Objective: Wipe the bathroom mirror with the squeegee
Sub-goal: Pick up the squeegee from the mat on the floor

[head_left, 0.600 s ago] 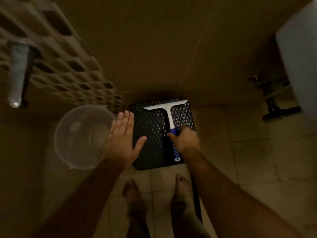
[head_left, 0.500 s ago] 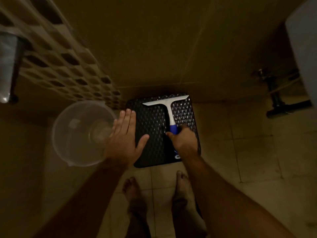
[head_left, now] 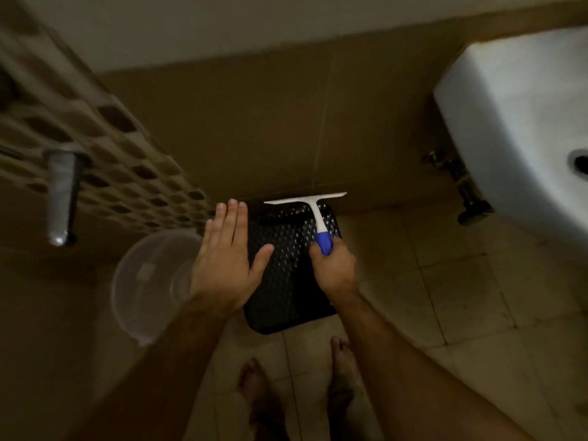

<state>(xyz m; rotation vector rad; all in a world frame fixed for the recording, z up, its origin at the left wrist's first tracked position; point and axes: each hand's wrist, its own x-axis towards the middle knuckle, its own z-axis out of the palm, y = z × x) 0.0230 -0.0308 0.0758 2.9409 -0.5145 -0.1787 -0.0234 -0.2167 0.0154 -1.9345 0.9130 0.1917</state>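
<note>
My right hand (head_left: 334,268) grips the blue handle of the squeegee (head_left: 313,211), whose white T-shaped blade points away from me toward the wall. The squeegee is over a black textured stool top (head_left: 286,300). My left hand (head_left: 226,259) hovers with straight fingers and spread thumb over the stool's left edge, holding nothing. No mirror is in view.
A clear plastic bowl (head_left: 146,281) sits left of the stool. A white sink (head_left: 521,122) juts out at the upper right, with pipes (head_left: 461,186) under it. A patterned block wall and a metal tap (head_left: 60,192) are on the left. My bare feet stand on floor tiles.
My right hand has closed around the squeegee's handle and lifted it; the blade now reaches past the stool's far edge. The view has tilted up, bringing the sink in.
</note>
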